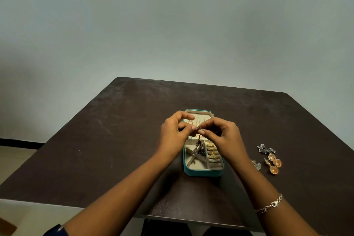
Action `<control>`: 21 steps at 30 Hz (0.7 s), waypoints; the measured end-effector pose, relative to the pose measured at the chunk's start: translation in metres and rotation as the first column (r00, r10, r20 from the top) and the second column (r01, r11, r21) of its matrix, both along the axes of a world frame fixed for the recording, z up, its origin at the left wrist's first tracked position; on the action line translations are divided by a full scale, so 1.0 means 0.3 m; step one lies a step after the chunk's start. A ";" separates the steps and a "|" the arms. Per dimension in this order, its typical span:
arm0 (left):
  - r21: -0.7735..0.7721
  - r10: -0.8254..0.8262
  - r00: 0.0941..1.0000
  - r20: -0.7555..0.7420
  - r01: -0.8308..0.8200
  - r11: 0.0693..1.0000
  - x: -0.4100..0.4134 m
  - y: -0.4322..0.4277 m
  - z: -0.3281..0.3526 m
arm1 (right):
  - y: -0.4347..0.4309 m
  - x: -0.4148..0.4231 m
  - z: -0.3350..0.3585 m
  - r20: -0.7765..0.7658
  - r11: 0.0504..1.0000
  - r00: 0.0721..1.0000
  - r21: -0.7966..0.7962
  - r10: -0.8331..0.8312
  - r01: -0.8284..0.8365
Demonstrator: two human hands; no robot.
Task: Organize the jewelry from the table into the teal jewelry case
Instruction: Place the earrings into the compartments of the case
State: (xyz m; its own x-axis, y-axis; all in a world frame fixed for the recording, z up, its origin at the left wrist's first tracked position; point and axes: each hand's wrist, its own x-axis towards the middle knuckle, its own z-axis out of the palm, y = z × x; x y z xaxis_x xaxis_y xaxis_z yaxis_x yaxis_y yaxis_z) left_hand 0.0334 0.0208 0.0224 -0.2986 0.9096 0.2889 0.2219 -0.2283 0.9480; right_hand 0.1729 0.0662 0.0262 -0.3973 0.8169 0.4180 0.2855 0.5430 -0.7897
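**Head view.** The left hand (175,130) and the right hand (223,135) meet above the open teal jewelry case (203,174). Each pinches, between thumb and forefinger, the top of 1 small dark ornament (199,128); the other fingers of both hands are loosely curled. From the pinched point a thin gold-and-dark strand of the ornament hangs down, its lower end over the left-hand compartments of the case base. Whether that end touches the lining cannot be told.

The case lies lengthwise away from the viewer near the middle of the dark brown table (115,140). Its lid is laid open on the far side and is largely hidden behind the hands. The base has a cream lining. Slanted dividers fill its left half, with a dark piece (201,152) lying among them, and a ring roll along its right half carries a row of gold rings (211,151).

Loose jewelry lies on the table to the right of the case, well apart from it:
- a silver beaded cluster (265,148), farthest from the viewer;
- gold disc-shaped earrings (274,164), just nearer;
- a small silver piece (257,165), partly hidden by the right forearm.

A silver chain bracelet (270,205) circles the right wrist. A dark blue sleeve (55,230) shows at the lower end of the left forearm. A plain grey wall (172,25) stands behind the table.
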 end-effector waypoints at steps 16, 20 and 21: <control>-0.139 0.138 0.940 -0.311 -0.189 0.972 -0.034 0.018 -0.064 | 0.002 0.023 -0.011 0.030 0.997 0.997 -0.046 -0.067 0.068; -0.167 0.127 0.938 -0.322 -0.188 0.968 -0.037 0.019 -0.070 | 0.000 0.026 -0.023 0.072 0.995 0.994 -0.049 -0.084 0.087; -0.167 0.124 0.939 -0.321 -0.185 0.968 -0.037 0.018 -0.071 | 0.000 0.026 -0.027 0.074 0.994 0.994 -0.053 -0.086 0.090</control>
